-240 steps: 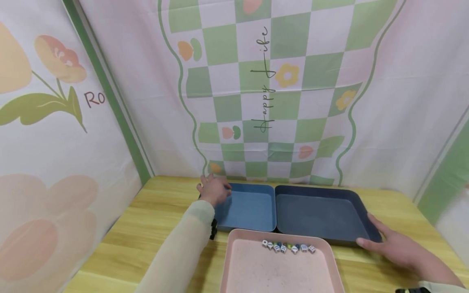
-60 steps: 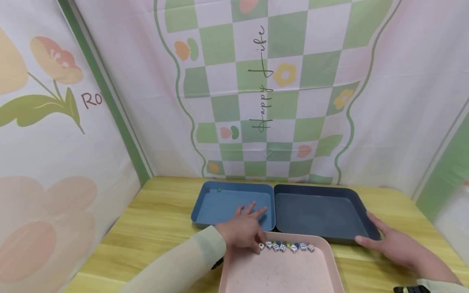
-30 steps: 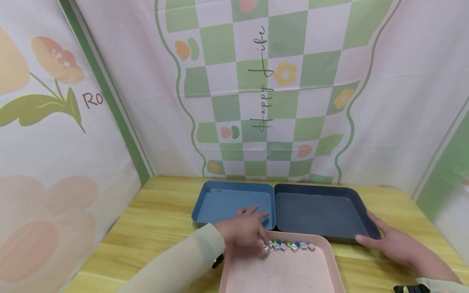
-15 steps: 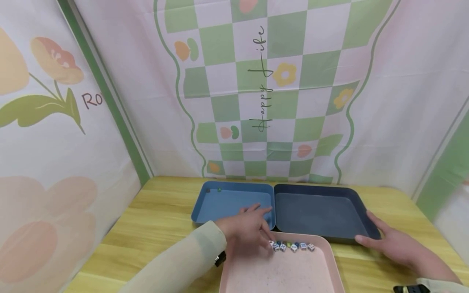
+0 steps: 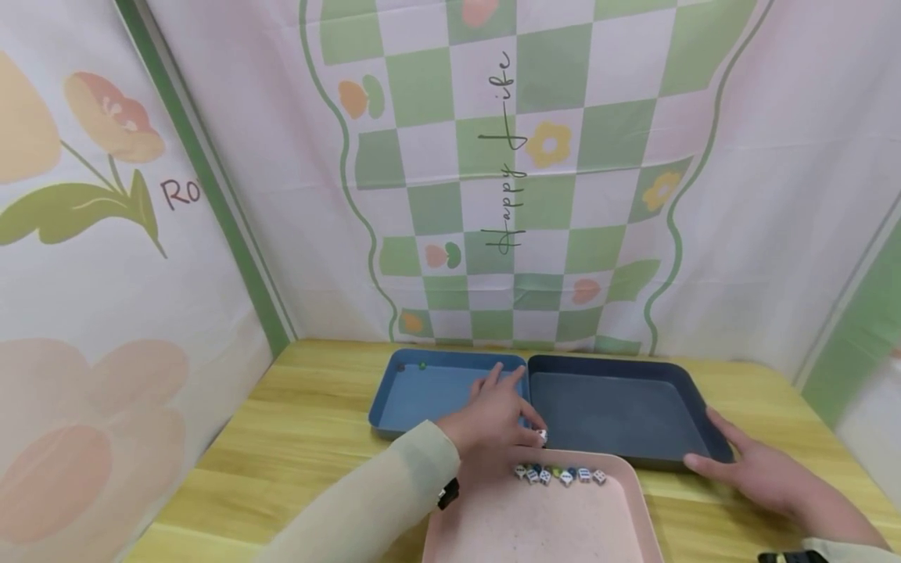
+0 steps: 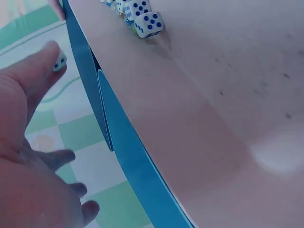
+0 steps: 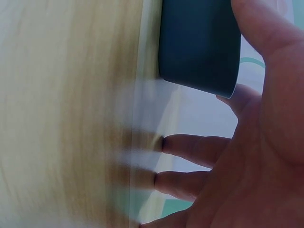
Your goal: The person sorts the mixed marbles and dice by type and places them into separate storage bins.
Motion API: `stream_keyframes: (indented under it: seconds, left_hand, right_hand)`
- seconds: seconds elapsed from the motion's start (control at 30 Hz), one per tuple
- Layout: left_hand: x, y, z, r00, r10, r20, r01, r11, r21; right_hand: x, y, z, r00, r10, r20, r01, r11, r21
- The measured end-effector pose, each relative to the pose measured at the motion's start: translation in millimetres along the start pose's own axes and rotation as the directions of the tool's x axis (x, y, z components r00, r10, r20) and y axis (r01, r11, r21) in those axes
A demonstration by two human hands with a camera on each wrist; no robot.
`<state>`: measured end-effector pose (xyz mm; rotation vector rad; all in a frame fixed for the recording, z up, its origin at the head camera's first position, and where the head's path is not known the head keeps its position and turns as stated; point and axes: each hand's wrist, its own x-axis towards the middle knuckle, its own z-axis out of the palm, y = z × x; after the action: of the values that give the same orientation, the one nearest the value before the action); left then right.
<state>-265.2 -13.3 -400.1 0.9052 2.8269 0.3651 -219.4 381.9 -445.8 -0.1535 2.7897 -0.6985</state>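
Note:
Between thumb and index finger my left hand [image 5: 493,414] pinches a white die [image 5: 542,436], held above the place where the three trays meet; its other fingers are spread. In the left wrist view the same die [image 6: 60,62] shows blue pips at the fingertips. Several dice [image 5: 567,478] and small coloured beads [image 5: 556,471] lie in a row along the far side of the pink tray [image 5: 642,508]. My right hand [image 5: 763,473] rests at the right corner of the dark tray [image 5: 716,439], thumb and fingers apart; the right wrist view shows the tray corner [image 7: 199,52] beside the thumb.
The blue tray [image 5: 376,410] stands left of the dark one, with a green bead [image 5: 422,366] and a dark bead [image 5: 401,367] in its far left corner. A wooden table [image 5: 232,461] carries the trays; a patterned cloth [image 5: 422,156] hangs behind.
My left hand has picked up the leftmost die from the row and moved up and to the right, off the pink tray. My right hand stays at the dark tray.

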Motion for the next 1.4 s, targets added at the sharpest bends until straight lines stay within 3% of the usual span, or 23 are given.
stream_keyframes:
  seconds: [0.27, 0.43, 0.57, 0.77, 1.03, 1.2, 1.4]
  left_hand:
    - [20.5, 5.2, 6.4, 0.991, -0.107, -0.085, 0.11, 0.994, 0.03]
    - [32.5, 10.8, 8.4, 0.967, -0.221, -0.125, 0.227, 0.973, 0.04]
    - [41.8, 16.7, 9.1, 0.953, -0.267, -0.145, 0.28, 0.957, 0.078]
    - [51.5, 24.2, 8.3, 0.943, -0.3, -0.145, 0.313, 0.946, 0.079]
    - [60.5, 25.7, -1.6, 0.936, -0.33, -0.121, 0.332, 0.943, -0.006]
    - [65.1, 27.3, -5.6, 0.939, -0.324, -0.113, 0.328, 0.944, 0.023]
    - [68.7, 34.6, -7.6, 0.932, -0.343, -0.116, 0.351, 0.934, 0.062]
  right_hand:
    - [0.2, 2, 1, 1.0, 0.003, 0.005, -0.003, 1.0, 0.003]
    - [-0.5, 1, 1, 1.0, 0.008, 0.01, -0.008, 1.0, -0.002]
    - [-1.5, 1, 1, 1.0, 0.011, 0.011, -0.011, 1.0, -0.01]
    - [-1.2, 0, 2, 1.0, 0.018, 0.021, -0.018, 1.0, -0.004]
    - [-0.1, 1, 3, 1.0, -0.001, -0.008, 0.001, 1.0, -0.006]
    - [-0.9, 0, 3, 1.0, -0.001, -0.011, 0.001, 1.0, -0.007]
    - [-2.9, 0, 3, 0.999, -0.021, -0.041, 0.02, 1.0, -0.012]
